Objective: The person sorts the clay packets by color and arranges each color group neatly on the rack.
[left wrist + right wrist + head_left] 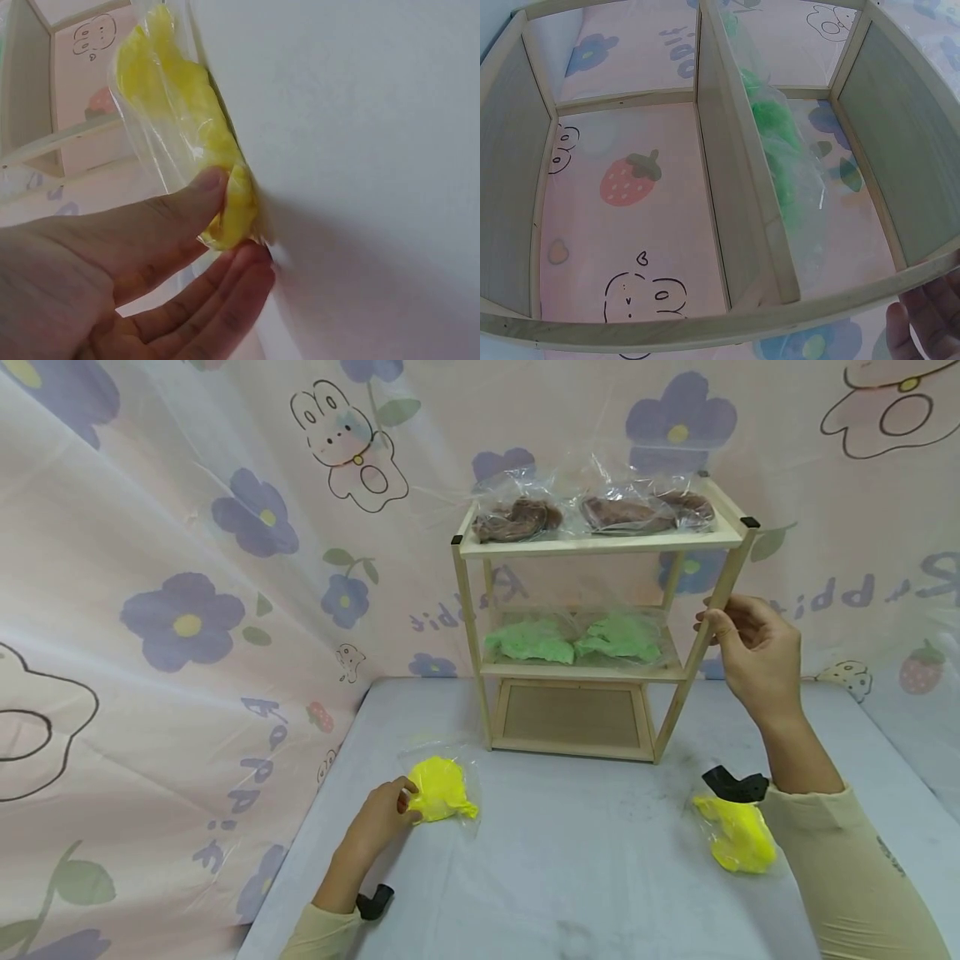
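My left hand (381, 814) pinches the near edge of a clear bag of yellow clay-like material (442, 789) on the table's left side. In the left wrist view, thumb and fingers close around one end of the yellow lump (240, 206). My right hand (765, 652) grips the right front post of a small wooden shelf rack (600, 548), thumb in front and fingers at the outer side. In the right wrist view, only some fingertips (930, 319) show at the lower right, beside the rack's wooden bar (855, 295).
On the top shelf lie bags of brown material (630, 516). Two bags of green material (534, 642) occupy the middle shelf. A second yellow bag (742, 839) rests near my right forearm. Behind the white table (555, 860) hangs a patterned cloth (420, 527).
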Demonstrator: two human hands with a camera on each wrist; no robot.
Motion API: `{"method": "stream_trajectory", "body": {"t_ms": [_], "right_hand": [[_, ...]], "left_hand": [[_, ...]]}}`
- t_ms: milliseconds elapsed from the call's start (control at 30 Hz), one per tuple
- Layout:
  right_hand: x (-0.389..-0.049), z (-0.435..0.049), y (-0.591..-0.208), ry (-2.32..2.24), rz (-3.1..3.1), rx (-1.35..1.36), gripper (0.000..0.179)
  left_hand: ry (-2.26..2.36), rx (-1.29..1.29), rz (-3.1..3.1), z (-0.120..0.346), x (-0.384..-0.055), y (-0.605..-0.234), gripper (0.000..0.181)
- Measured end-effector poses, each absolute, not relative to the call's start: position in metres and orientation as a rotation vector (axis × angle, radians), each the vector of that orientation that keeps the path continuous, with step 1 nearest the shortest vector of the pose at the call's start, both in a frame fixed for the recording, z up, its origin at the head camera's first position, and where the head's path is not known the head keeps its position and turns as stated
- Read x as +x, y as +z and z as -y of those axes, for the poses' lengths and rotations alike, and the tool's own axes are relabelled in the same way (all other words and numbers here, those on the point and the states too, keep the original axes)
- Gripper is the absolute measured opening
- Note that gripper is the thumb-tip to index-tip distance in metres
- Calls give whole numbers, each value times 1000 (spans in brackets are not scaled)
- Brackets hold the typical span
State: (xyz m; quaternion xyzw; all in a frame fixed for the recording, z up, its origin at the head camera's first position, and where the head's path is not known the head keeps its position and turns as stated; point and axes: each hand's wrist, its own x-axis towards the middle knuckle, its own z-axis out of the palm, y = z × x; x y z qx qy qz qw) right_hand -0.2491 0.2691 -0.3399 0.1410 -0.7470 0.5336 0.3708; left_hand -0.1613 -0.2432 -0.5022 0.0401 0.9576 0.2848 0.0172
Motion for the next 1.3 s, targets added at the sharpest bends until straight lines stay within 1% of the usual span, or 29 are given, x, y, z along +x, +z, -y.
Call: {"method": "stream_trajectory", "body": {"t_ms": [200, 667, 800, 1067, 1300], "right_hand": [[-249, -269, -340, 1368, 1911, 365, 26], [-249, -270, -342, 1385, 1917, 356, 28], [-249, -270, -341, 1371, 1924, 352, 28], [-249, -270, -341, 1354, 1932, 348, 28], [-249, -270, -340, 1362, 1935, 342, 28]], "left_hand": [[889, 179, -3006, 245, -163, -502, 27], [813, 155, -3063, 242, -161, -501, 17], [853, 165, -3081, 242, -160, -495, 15], [1072, 206, -3001, 243, -154, -473, 12], [1102, 257, -2929, 241, -146, -455, 12]]}}
